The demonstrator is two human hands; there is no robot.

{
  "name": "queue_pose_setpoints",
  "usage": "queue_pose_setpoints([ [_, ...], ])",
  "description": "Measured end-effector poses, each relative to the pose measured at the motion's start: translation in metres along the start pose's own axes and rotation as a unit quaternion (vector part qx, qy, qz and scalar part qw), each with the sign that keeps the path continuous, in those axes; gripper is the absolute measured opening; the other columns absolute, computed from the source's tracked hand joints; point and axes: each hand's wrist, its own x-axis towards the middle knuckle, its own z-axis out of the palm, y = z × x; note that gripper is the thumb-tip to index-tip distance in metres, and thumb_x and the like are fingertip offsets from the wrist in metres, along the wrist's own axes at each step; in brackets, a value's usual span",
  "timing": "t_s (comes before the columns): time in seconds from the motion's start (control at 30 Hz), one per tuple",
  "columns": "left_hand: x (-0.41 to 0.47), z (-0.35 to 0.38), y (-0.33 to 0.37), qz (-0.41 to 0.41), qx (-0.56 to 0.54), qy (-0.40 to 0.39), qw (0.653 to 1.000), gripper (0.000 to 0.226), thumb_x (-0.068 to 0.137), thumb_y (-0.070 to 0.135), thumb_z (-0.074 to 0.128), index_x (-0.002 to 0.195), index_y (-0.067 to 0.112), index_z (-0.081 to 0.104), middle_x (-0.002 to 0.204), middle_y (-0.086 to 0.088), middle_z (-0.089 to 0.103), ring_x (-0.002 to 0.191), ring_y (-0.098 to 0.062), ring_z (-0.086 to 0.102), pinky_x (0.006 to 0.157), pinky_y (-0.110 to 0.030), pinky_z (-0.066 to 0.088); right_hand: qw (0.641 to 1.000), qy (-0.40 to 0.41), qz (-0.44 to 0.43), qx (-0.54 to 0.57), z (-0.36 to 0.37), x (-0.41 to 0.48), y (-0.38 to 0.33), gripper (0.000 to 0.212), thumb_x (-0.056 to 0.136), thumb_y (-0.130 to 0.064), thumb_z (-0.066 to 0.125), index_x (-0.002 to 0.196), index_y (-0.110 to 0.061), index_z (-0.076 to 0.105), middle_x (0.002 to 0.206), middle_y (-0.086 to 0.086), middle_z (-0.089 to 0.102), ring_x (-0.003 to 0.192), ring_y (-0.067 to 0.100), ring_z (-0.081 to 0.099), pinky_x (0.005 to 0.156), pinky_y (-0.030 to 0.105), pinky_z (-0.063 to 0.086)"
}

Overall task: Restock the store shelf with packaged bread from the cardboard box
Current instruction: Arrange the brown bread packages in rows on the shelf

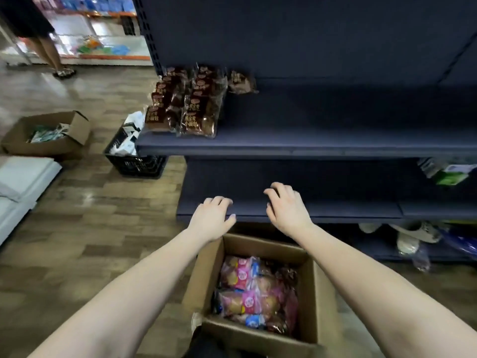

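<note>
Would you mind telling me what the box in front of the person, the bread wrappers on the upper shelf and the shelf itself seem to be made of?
Cardboard box: brown corrugated cardboard, matte, with folded flaps.
Bread wrappers: thin glossy plastic film, clear in parts, crinkled and catching light.
Upper shelf: probably painted metal, dark blue and matte; the slotted upright at its left suggests steel shelving.

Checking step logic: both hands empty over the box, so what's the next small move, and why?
Probably lower one hand, say the right hand, into the cardboard box and take a pink bread pack. Both it and the left hand hover open and empty by the lower shelf edge, the box still holds packs, and the upper shelf carries only brown packs at its left end.
</note>
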Motion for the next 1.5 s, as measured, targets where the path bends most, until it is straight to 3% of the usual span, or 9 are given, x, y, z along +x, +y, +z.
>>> queue_pose_setpoints([
  [0.13, -0.013, 0.052, -0.002, 0.019, 0.008, -0.099, 0.995, 0.048, 0.095, 0.039, 0.044, 0.138, 0.019, 0.042, 0.142, -0.003, 0.043, 0.129, -0.027, 0.038, 0.103, -0.036, 0.034, 0.987, -0.138, 0.086, -0.010, 0.045, -0.042, 0.002, 0.044, 0.095, -0.028, 0.045, 0.138, -0.015, 0.041, 0.146, 0.010, 0.032, 0.127, 0.033, 0.036, 0.100, 0.043, 0.034],
  [0.3, -0.036, 0.108, -0.013, 0.023, 0.010, -0.210, 0.977, 0.049, 0.094, 0.042, 0.043, 0.137, 0.018, 0.042, 0.143, -0.005, 0.042, 0.128, -0.029, 0.039, 0.104, -0.039, 0.036, 0.946, -0.242, 0.211, 0.056, 0.093, -0.084, -0.005, 0.047, 0.096, -0.029, 0.043, 0.140, -0.017, 0.036, 0.151, 0.010, 0.023, 0.131, 0.033, 0.030, 0.103, 0.043, 0.034],
  [0.5, -0.066, 0.172, -0.030, 0.020, 0.013, -0.312, 0.950, 0.052, 0.094, 0.040, 0.044, 0.139, 0.017, 0.039, 0.143, -0.007, 0.041, 0.128, -0.029, 0.039, 0.104, -0.040, 0.037, 0.889, -0.275, 0.337, 0.142, 0.153, -0.136, -0.020, 0.046, 0.095, -0.031, 0.047, 0.138, -0.018, 0.038, 0.148, 0.010, 0.025, 0.128, 0.033, 0.032, 0.104, 0.046, 0.035],
  [0.73, -0.073, 0.256, -0.018, 0.056, 0.020, -0.374, 0.926, 0.053, 0.094, 0.037, 0.042, 0.143, 0.016, 0.036, 0.145, -0.006, 0.039, 0.131, -0.027, 0.034, 0.108, -0.037, 0.034, 0.846, -0.311, 0.402, 0.159, 0.231, -0.182, 0.005, 0.049, 0.094, -0.027, 0.051, 0.139, -0.015, 0.036, 0.148, 0.010, 0.024, 0.129, 0.034, 0.031, 0.104, 0.046, 0.038],
  [0.87, -0.045, 0.300, -0.008, 0.085, 0.016, -0.369, 0.925, 0.053, 0.095, 0.035, 0.042, 0.143, 0.014, 0.034, 0.145, -0.007, 0.037, 0.132, -0.027, 0.034, 0.110, -0.037, 0.031, 0.820, -0.293, 0.452, 0.193, 0.275, -0.193, 0.030, 0.048, 0.094, -0.022, 0.053, 0.139, -0.016, 0.037, 0.148, 0.011, 0.023, 0.129, 0.033, 0.031, 0.106, 0.043, 0.037],
  [1.13, 0.041, 0.391, 0.018, 0.071, -0.034, -0.301, 0.950, 0.060, 0.094, 0.030, 0.048, 0.147, 0.012, 0.026, 0.152, -0.010, 0.026, 0.138, -0.029, 0.026, 0.114, -0.037, 0.026, 0.809, -0.274, 0.457, 0.248, 0.373, -0.178, 0.092, 0.063, 0.093, -0.017, 0.053, 0.147, -0.025, 0.024, 0.151, 0.011, 0.027, 0.130, 0.031, 0.041, 0.107, 0.040, 0.038],
  [1.23, 0.061, 0.423, 0.024, 0.059, -0.042, -0.289, 0.955, 0.065, 0.091, 0.029, 0.053, 0.147, 0.012, 0.026, 0.152, -0.011, 0.026, 0.139, -0.030, 0.025, 0.113, -0.038, 0.027, 0.785, -0.267, 0.478, 0.290, 0.400, -0.166, 0.110, 0.075, 0.092, -0.015, 0.057, 0.151, -0.030, 0.013, 0.157, 0.008, 0.014, 0.141, 0.026, 0.025, 0.114, 0.035, 0.024],
  [1.33, 0.069, 0.453, 0.027, 0.050, -0.039, -0.270, 0.961, 0.067, 0.089, 0.028, 0.054, 0.148, 0.013, 0.024, 0.154, -0.009, 0.021, 0.142, -0.031, 0.016, 0.117, -0.039, 0.020, 0.813, -0.270, 0.465, 0.225, 0.427, -0.156, 0.124, 0.084, 0.089, -0.014, 0.060, 0.151, -0.031, 0.007, 0.159, 0.003, -0.005, 0.146, 0.024, 0.004, 0.119, 0.039, 0.014],
  [1.5, 0.089, 0.486, 0.038, 0.090, 0.000, -0.249, 0.964, 0.070, 0.089, 0.024, 0.053, 0.150, 0.022, 0.019, 0.159, 0.003, 0.009, 0.147, -0.026, -0.001, 0.115, -0.048, 0.019, 0.823, -0.294, 0.445, 0.196, 0.462, -0.146, 0.147, 0.086, 0.089, -0.004, 0.055, 0.152, -0.031, 0.003, 0.159, 0.001, -0.008, 0.146, 0.024, 0.004, 0.118, 0.043, 0.016],
])
